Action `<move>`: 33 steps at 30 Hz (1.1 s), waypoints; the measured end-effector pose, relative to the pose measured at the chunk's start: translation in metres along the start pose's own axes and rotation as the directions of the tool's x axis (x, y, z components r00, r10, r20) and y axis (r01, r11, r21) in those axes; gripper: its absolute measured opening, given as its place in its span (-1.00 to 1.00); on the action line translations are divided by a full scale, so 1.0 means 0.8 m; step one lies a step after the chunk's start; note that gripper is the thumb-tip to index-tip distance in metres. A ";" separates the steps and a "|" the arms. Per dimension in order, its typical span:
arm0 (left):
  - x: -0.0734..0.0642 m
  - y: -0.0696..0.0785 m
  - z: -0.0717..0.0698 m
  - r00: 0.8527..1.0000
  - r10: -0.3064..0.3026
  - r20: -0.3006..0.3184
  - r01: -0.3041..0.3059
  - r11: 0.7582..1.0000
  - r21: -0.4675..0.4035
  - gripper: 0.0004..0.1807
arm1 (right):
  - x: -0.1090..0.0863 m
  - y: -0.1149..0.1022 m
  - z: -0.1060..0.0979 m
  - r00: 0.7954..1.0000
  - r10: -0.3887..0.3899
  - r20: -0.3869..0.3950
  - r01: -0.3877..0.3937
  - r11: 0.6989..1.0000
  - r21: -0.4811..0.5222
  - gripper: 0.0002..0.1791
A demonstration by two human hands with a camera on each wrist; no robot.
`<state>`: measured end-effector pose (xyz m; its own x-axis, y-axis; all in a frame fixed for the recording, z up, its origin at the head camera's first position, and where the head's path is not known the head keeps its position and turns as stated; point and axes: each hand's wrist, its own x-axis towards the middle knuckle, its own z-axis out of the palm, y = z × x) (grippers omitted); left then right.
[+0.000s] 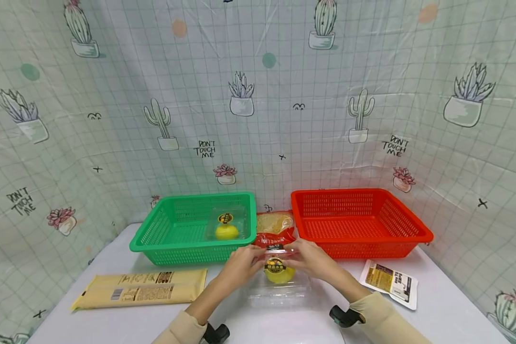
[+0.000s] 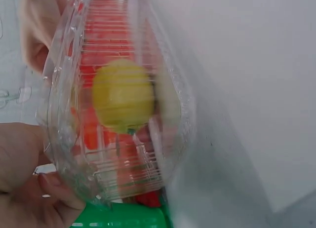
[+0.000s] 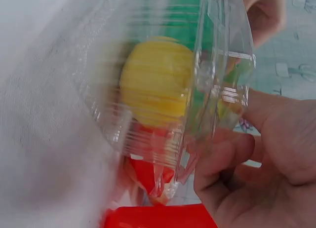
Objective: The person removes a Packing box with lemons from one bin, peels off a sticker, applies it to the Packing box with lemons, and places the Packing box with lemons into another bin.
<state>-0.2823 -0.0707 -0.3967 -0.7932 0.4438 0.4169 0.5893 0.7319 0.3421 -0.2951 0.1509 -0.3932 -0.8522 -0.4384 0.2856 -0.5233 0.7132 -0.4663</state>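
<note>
A clear plastic clamshell box [image 1: 279, 292] with a round yellow fruit [image 2: 123, 97] inside is held near the middle of the table. Its lid carries a black label with a fruit picture [image 1: 275, 265]. My left hand [image 1: 242, 263] pinches the rim at the left far corner, thumb and fingers on its edge. At the right far corner my right hand [image 1: 311, 259] grips the same rim with curled fingers, seen close in the right wrist view. Right behind the box lies a red and clear food packet [image 1: 276, 223], partly covered by hands and box.
A green basket [image 1: 189, 246] at back left holds a similar clear box with a yellow fruit [image 1: 226, 232]. The red basket [image 1: 361, 240] stands at back right. Long beige packages [image 1: 142, 289] lie at left; a flat white and brown pouch [image 1: 390, 283] lies at right.
</note>
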 end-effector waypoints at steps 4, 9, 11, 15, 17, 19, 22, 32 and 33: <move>-0.002 -0.005 -0.004 0.998 -0.010 0.067 0.012 0.999 -0.044 -0.61 | -0.002 0.006 -0.004 0.998 -0.044 0.040 0.042 0.998 0.046 -0.45; -0.004 -0.006 -0.005 0.995 -0.018 0.096 0.024 0.997 -0.069 -0.58 | -0.001 0.006 0.000 0.999 -0.052 0.008 0.051 0.998 0.033 -0.48; -0.003 -0.006 -0.004 0.997 -0.015 0.078 0.019 0.999 -0.051 -0.61 | 0.001 0.002 0.003 0.999 -0.022 -0.028 0.022 1.000 0.013 -0.53; -0.001 -0.003 0.001 1.000 -0.010 0.005 0.010 1.000 0.010 -0.74 | 0.008 -0.008 0.011 0.992 0.081 -0.093 -0.084 0.996 -0.030 -0.63; 0.002 -0.002 0.004 0.999 -0.016 -0.035 0.017 0.999 0.036 -0.81 | 0.011 -0.013 0.014 0.986 0.127 -0.113 -0.134 0.989 -0.062 -0.66; 0.003 0.000 0.007 0.997 -0.024 -0.072 0.028 0.998 0.058 -0.85 | 0.014 -0.018 0.016 0.978 0.166 -0.127 -0.179 0.979 -0.096 -0.65; 0.005 0.004 0.010 0.993 -0.037 -0.109 0.049 0.993 0.109 -0.83 | 0.017 -0.023 0.018 0.967 0.213 -0.142 -0.232 0.963 -0.137 -0.63; 0.006 0.003 0.009 0.998 -0.034 -0.061 0.042 0.989 0.140 -0.82 | 0.013 -0.021 0.013 0.978 0.193 -0.081 -0.201 0.975 -0.099 -0.60; 0.006 0.002 0.008 0.999 -0.029 -0.036 0.034 0.991 0.131 -0.78 | 0.011 -0.020 0.011 0.981 0.185 -0.061 -0.190 0.979 -0.077 -0.58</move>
<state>-0.2861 -0.0640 -0.3993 -0.8038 0.4032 0.4373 0.5372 0.8079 0.2424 -0.2946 0.1309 -0.3908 -0.9328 -0.2643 0.2449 -0.3504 0.8237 -0.4458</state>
